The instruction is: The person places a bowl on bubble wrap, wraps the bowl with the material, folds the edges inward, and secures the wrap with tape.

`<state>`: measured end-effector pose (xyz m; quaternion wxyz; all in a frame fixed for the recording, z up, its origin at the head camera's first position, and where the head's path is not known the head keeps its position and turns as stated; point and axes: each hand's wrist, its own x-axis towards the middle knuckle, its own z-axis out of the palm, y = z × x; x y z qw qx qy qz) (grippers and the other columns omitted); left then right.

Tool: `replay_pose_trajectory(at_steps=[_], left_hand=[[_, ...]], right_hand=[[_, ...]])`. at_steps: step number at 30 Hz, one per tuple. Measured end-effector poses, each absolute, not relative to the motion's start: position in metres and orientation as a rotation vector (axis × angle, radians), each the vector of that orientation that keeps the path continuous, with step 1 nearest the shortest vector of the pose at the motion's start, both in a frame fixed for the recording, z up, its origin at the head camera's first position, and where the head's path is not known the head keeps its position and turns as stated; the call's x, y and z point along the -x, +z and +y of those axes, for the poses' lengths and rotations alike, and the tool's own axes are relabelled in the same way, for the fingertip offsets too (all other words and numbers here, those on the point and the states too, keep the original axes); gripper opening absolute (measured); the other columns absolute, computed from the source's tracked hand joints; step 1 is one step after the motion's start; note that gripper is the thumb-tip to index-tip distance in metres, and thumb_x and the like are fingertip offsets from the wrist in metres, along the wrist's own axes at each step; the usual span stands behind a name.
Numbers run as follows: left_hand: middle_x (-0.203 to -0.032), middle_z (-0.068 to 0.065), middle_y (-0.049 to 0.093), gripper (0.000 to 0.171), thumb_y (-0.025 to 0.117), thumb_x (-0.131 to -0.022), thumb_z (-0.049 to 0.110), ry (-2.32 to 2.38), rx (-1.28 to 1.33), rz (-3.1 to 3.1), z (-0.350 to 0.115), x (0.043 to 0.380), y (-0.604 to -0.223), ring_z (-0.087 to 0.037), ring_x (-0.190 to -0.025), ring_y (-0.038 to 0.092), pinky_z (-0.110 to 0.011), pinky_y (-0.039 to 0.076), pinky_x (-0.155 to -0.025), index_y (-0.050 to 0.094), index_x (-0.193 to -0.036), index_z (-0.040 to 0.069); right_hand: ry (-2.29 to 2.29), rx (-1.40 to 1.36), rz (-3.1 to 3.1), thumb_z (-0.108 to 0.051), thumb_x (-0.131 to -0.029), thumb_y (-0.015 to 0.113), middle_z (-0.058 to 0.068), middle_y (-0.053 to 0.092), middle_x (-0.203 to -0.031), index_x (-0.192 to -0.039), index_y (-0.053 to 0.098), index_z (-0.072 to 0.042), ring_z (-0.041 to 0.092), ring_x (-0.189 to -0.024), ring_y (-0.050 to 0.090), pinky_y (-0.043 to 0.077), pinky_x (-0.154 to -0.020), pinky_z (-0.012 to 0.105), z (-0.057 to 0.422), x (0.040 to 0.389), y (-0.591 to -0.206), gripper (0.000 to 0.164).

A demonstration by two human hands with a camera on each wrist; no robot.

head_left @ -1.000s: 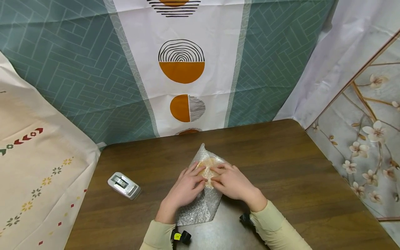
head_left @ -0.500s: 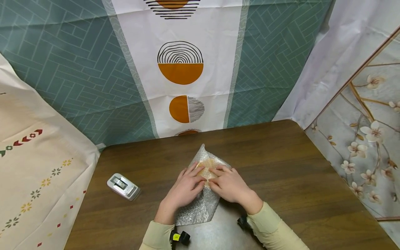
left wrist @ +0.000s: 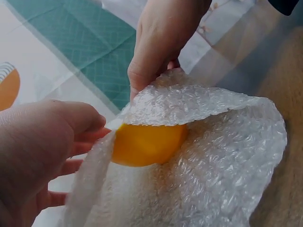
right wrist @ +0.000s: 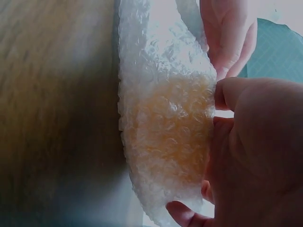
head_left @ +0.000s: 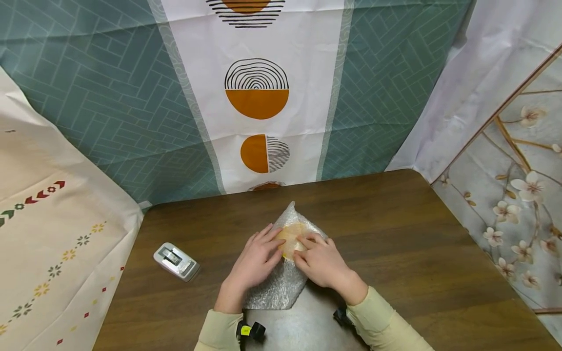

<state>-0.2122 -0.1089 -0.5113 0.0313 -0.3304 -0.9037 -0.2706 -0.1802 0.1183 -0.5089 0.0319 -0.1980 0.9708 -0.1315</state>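
"Sitting at nine o'clock from the bubble wrap (head_left: 274, 292), on the brown table (head_left: 373, 219), we have a small grey-and-white gadget (head_left: 176, 262), well apart from both hands."

"And our left hand (head_left: 256, 261)?"

"At eight o'clock from the round yellow thing (left wrist: 149, 145). Its fingers are slightly bent, tips at the wrap; we cannot tell whether they pinch it."

"Where does that yellow thing lie?"

"Between our hands, inside the wrap. A flap covers part of it, and the rest shows in the gap beneath. We can't say what it is."

"Then our right hand (head_left: 322, 263)?"

"At four o'clock from it, fingers curled in, holding the wrap's folded edge."

"So which step are we on?"

"Folding the wrap over, we'd judge, though one moment can't rule out unwrapping. The pointed corner at twelve o'clock looks unfolded."

"What does our next move call for?"

"If it's wrapping, we'd steady the yellow thing with one hand and draw the loose wrap snugly across the gap with the other, gently enough to spare the bubbles."
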Motion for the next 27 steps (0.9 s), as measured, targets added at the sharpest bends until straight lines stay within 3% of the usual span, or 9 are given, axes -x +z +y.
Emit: replay_pose_trajectory(at_steps=[6, 14, 21, 27], left_hand=[[-0.158, -0.015, 0.054, 0.027, 0.068, -0.106, 0.022, -0.826, 0.959, -2.815, -0.112, 0.212, -0.509, -0.041, -0.152, 0.041, -0.069, 0.036, -0.116, 0.080, -0.127, 0.010], [-0.161, -0.015, 0.051, 0.029, 0.068, -0.107, 0.026, -0.850, 0.947, -2.838, -0.117, 0.212, -0.509, -0.040, -0.152, 0.042, -0.068, 0.035, -0.116, 0.080, -0.130, 0.015], [-0.160, -0.010, 0.053, 0.050, 0.062, -0.110, 0.031, -0.986, 0.873, -2.834, -0.130, 0.220, -0.508, -0.032, -0.146, 0.051, -0.057, 0.042, -0.117, 0.057, -0.157, 0.014], [-0.154, -0.010, 0.060, 0.058, 0.063, -0.109, 0.028, -0.986, 0.640, -2.923, -0.150, 0.223, -0.505, -0.031, -0.140, 0.058, -0.054, 0.047, -0.112, 0.047, -0.163, 0.015]], right_hand=[[-0.379, 0.590, 3.023, -0.038, -0.115, 0.045, 0.004, 0.057, -0.157, -0.124, 0.083, -0.021, 0.030, -0.143, 0.047, 0.043, -0.103, 0.062, 0.116, 0.180, -0.511, 0.043], [-0.356, 0.578, 3.038, -0.038, -0.115, 0.044, 0.002, 0.057, -0.157, -0.124, 0.083, -0.021, 0.029, -0.144, 0.046, 0.043, -0.104, 0.063, 0.113, 0.180, -0.513, 0.044], [-0.382, 0.577, 3.046, -0.038, -0.115, 0.043, 0.003, 0.058, -0.157, -0.122, 0.084, -0.021, 0.029, -0.144, 0.047, 0.043, -0.103, 0.063, 0.114, 0.180, -0.513, 0.045], [-0.395, 0.580, 3.075, -0.036, -0.113, 0.046, 0.003, 0.059, -0.155, -0.117, 0.085, -0.023, 0.028, -0.143, 0.048, 0.045, -0.098, 0.060, 0.114, 0.179, -0.514, 0.041]])
